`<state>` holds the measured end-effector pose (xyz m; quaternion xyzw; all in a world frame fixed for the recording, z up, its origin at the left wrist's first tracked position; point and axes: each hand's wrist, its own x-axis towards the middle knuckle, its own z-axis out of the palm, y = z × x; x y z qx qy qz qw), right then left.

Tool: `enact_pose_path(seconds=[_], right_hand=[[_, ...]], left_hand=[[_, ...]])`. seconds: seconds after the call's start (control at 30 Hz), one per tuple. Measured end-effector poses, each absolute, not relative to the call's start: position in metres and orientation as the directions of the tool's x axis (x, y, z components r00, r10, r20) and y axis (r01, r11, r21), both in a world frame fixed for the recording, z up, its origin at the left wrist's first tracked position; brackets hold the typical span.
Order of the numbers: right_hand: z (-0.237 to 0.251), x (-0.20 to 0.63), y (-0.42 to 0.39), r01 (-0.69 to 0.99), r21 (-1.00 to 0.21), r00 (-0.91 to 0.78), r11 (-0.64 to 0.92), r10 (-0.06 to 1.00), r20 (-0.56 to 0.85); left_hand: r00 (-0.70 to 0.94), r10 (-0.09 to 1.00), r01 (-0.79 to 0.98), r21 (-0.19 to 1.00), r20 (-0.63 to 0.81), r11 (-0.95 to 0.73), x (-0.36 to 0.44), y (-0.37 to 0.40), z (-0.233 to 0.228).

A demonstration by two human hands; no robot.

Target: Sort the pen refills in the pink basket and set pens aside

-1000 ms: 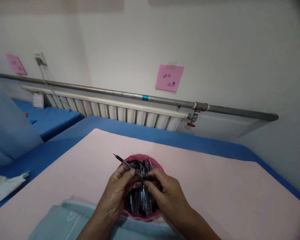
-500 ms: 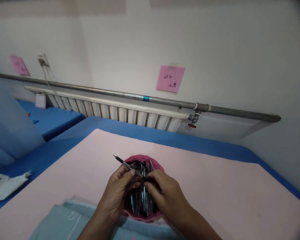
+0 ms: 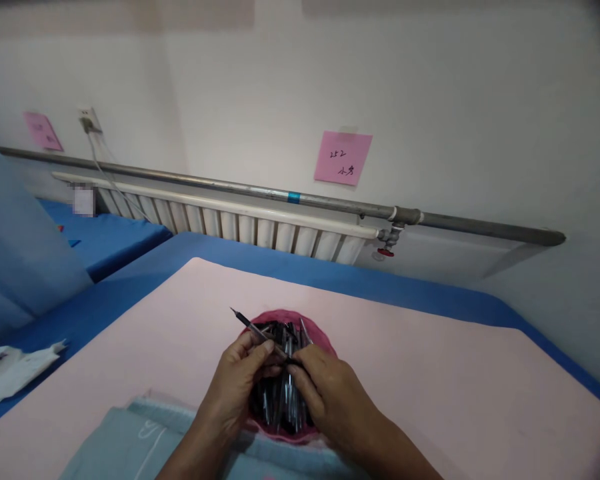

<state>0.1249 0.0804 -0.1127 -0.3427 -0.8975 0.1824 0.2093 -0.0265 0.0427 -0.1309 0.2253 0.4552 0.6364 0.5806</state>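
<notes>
Black pen point(image 3: 253, 328) pinched between both hands' fingers point(image 3: 260, 348).

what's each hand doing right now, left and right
left hand: closed on a pen above the pink bowl.
right hand: fingertips at the same pen; whether its grip is closed cannot be told.

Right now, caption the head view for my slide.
Both hands, left and right, hold one pen above a pink bowl of pens.
</notes>
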Motion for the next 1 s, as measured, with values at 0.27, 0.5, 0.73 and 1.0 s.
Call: enact_pose_path(seconds=[0.27, 0.5, 0.73, 1.0], right_hand=[[-0.118, 0.125, 0.08, 0.502, -0.419, -0.696, 0.757, 0.641, 0.323], [-0.119, 0.122, 0.078, 0.462, -0.591, -0.668, 0.662, 0.698, 0.258], [-0.105, 0.13, 0.09, 0.463, -0.718, -0.588, 0.519, 0.786, 0.19], [-0.093, 0.153, 0.118, 0.489, -0.781, -0.327, 0.389, 0.912, 0.249]], left_hand=[[-0.233, 0.95, -0.473, 0.878, -0.207, 0.075, -0.027, 0.043, -0.131], [-0.222, 0.959, -0.479, 0.876, -0.177, 0.051, -0.027, 0.042, -0.13], [-0.234, 0.946, -0.519, 0.851, -0.226, 0.075, -0.027, 0.045, -0.128], [-0.212, 0.947, -0.582, 0.81, -0.24, 0.075, -0.027, 0.043, -0.129]])
